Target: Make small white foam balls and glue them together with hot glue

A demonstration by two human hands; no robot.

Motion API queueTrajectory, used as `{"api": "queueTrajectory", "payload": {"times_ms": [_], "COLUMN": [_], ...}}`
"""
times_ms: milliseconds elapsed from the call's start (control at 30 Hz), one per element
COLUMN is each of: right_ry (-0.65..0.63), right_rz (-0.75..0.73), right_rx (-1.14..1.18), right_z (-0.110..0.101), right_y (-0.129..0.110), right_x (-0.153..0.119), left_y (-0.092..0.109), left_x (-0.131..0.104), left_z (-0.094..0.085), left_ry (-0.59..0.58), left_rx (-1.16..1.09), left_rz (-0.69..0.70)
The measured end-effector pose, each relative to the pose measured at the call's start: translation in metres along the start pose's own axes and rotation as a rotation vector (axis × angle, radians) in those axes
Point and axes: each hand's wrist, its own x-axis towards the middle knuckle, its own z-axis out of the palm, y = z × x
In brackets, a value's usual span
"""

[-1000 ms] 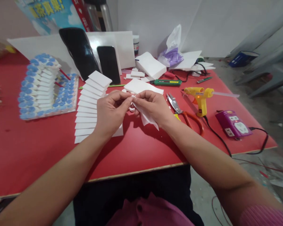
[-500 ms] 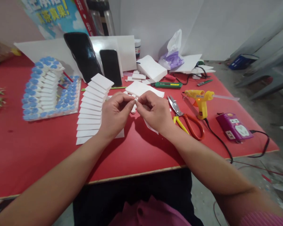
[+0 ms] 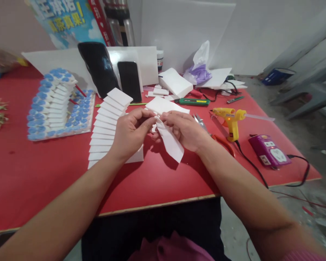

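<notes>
My left hand [image 3: 133,130] pinches thumb to forefinger at the top end of a white paper strip [image 3: 171,143]. At that same end my right hand [image 3: 186,128] also has its fingers closed on the strip, whose wide lower part hangs down over the table. Small white rolled pieces [image 3: 153,128] lie just behind the fingertips, partly hidden. Left of my left hand, thin white slabs [image 3: 103,128] overlap in a curved stair-like row. Behind both hands lies a white sheet stack [image 3: 165,104].
A blue-and-white stepped model [image 3: 50,108] stands on the red table [image 3: 43,181] at left, two phones [image 3: 129,81] behind. To the right are red-handled pliers [image 3: 225,145], a yellow glue gun [image 3: 230,121], a purple power socket [image 3: 271,150] and a green cutter [image 3: 194,102].
The white paper strip has come up off the table into my fingers. My right hand has turned and shifted slightly right, now covering more of the pliers. The view has tilted slightly.
</notes>
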Motion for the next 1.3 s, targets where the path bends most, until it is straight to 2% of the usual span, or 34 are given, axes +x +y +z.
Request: {"api": "queueTrajectory", "payload": {"times_ms": [100,233,400,767,867,1033,1167,1300], "right_ry": [-0.119,-0.134,-0.094,0.110,0.199,0.338,0.291,0.235], "right_rz": [0.167,0.181,0.160,0.001,-0.065,-0.173,-0.222,-0.249], "right_rx": [0.156,0.198,0.202,0.034,-0.033,-0.173,-0.143,-0.107], "right_z": [-0.003,-0.006,-0.005,0.003,0.007,0.015,0.015,0.011], "right_y": [0.001,0.004,0.005,0.005,0.007,0.010,0.012,0.013], "right_x": [0.003,0.003,0.002,0.002,0.002,-0.002,-0.004,-0.003], "left_y": [0.001,0.001,0.002,0.000,-0.001,-0.004,-0.008,-0.008], "left_x": [0.002,0.004,0.004,-0.001,-0.005,-0.009,-0.009,-0.010], "left_z": [0.000,0.000,0.000,0.005,0.008,0.010,0.007,0.005], "left_ry": [0.013,0.001,-0.007,0.017,0.043,0.101,0.123,0.103], "left_rx": [-0.081,-0.132,-0.177,-0.139,0.019,0.422,0.572,0.566], "left_rz": [-0.059,-0.083,-0.096,-0.079,0.038,0.417,0.596,0.690]}}
